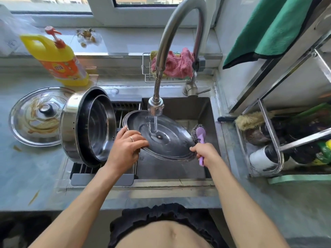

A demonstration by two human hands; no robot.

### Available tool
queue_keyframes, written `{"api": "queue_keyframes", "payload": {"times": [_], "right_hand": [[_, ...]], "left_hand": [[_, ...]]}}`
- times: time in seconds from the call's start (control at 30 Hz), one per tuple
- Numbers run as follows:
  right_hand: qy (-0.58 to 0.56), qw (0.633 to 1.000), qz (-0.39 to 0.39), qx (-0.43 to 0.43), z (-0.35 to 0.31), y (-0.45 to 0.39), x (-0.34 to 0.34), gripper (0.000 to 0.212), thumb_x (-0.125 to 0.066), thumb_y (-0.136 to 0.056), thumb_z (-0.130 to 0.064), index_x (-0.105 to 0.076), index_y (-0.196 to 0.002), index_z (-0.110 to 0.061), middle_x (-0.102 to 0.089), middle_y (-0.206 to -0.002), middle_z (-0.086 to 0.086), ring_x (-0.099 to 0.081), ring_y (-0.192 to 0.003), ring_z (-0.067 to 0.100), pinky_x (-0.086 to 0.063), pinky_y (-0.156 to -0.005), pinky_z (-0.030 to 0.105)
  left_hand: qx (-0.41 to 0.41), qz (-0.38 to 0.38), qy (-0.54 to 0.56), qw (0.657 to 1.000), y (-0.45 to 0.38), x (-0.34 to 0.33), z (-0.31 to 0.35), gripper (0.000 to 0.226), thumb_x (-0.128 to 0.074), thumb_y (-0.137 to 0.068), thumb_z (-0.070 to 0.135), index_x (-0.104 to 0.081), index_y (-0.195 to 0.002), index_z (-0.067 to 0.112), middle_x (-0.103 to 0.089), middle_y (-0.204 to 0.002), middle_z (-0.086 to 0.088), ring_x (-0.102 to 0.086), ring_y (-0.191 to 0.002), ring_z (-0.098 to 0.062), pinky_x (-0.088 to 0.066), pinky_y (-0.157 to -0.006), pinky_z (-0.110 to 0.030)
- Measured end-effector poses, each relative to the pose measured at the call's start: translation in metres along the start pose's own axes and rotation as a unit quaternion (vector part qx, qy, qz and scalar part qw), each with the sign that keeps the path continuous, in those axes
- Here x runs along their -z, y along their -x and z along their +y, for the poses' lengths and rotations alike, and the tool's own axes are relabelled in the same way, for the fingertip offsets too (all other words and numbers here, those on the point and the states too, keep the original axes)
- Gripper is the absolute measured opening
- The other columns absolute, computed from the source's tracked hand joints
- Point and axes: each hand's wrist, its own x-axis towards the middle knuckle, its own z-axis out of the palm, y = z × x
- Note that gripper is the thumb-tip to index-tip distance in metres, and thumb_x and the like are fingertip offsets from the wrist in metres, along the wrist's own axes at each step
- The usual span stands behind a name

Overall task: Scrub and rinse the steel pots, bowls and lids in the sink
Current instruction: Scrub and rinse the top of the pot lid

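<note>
Two hands over sink (200, 108). L hand (125, 147) grips near-left rim of steel lid (172, 140), fingers curled over edge; lid tilted, underside up, under running faucet (155, 104), water hitting near centre. R hand (206, 154) wrapped round purple handle of steel-wool scrubber (198, 134), wool head touching lid's right edge. Left of that: nested steel pots (89, 126) on their side on drain rack. Further left, dirty lid (37, 117) on surface. Behind: yellow detergent bottle (57, 59), pink cloth (177, 65) in wire caddy.
</note>
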Motion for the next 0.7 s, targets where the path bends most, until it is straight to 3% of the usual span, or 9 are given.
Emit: {"api": "queue_keyframes", "payload": {"times": [0.13,0.23,0.33,0.43,0.53,0.7], "right_hand": [[-0.051,0.998,-0.043,-0.017,0.015,-0.017,-0.016,0.027,-0.065,-0.091,-0.007,-0.046,-0.076,-0.017,-0.03,-0.054,-0.001,-0.02,-0.035,0.007,-0.013,-0.04,0.014],[-0.092,0.995,-0.049,-0.003,0.017,-0.022,-0.02,0.015,-0.065,-0.09,-0.005,-0.054,-0.086,-0.013,-0.037,-0.06,0.0,-0.026,-0.032,0.004,-0.021,-0.032,0.017],[-0.131,0.99,-0.047,0.028,0.014,-0.02,-0.02,0.02,-0.062,-0.091,0.0,-0.052,-0.084,-0.015,-0.04,-0.062,-0.001,-0.026,-0.034,0.002,-0.025,-0.031,0.017],[-0.149,0.987,-0.026,0.061,0.009,-0.015,-0.016,0.02,-0.061,-0.091,0.002,-0.053,-0.086,-0.015,-0.046,-0.063,-0.001,-0.027,-0.034,0.002,-0.026,-0.032,0.017],[-0.149,0.985,0.014,0.086,0.007,-0.012,-0.009,0.02,-0.063,-0.091,0.0,-0.052,-0.096,-0.016,-0.048,-0.065,0.001,-0.028,-0.036,0.004,-0.028,-0.033,0.017],[-0.143,0.978,0.081,0.13,0.011,0.002,0.002,0.023,-0.066,-0.09,-0.003,-0.053,-0.105,-0.014,-0.049,-0.064,0.004,-0.032,-0.033,0.008,-0.031,-0.037,0.022]], "left_hand": [[-0.027,0.01,-0.028,0.999,0.006,0.0,-0.009,0.034,-0.049,-0.075,0.012,-0.082,-0.084,0.02,-0.076,-0.087,0.006,-0.059,-0.097,-0.015,-0.035,-0.107,-0.048],[-0.026,0.015,-0.042,0.999,0.013,-0.003,-0.014,0.03,-0.052,-0.077,0.014,-0.082,-0.08,0.02,-0.077,-0.086,0.005,-0.058,-0.096,-0.015,-0.035,-0.107,-0.046],[-0.008,0.015,-0.057,0.998,0.019,-0.008,-0.017,0.023,-0.058,-0.078,0.014,-0.081,-0.079,0.018,-0.077,-0.087,0.004,-0.067,-0.09,-0.022,-0.036,-0.107,-0.046],[0.013,0.011,-0.056,0.998,0.022,-0.019,-0.016,0.015,-0.075,-0.072,0.006,-0.08,-0.081,0.017,-0.076,-0.092,0.002,-0.066,-0.093,-0.023,-0.035,-0.109,-0.047],[0.053,-0.024,-0.043,0.997,0.022,-0.032,-0.014,0.028,-0.088,-0.066,-0.001,-0.079,-0.087,0.016,-0.075,-0.101,-0.003,-0.058,-0.103,-0.022,-0.036,-0.11,-0.05],[0.075,-0.101,-0.03,0.992,0.019,-0.048,-0.007,0.041,-0.074,-0.061,-0.012,-0.076,-0.096,0.009,-0.07,-0.113,-0.015,-0.063,-0.104,-0.038,-0.044,-0.105,-0.059]]}}
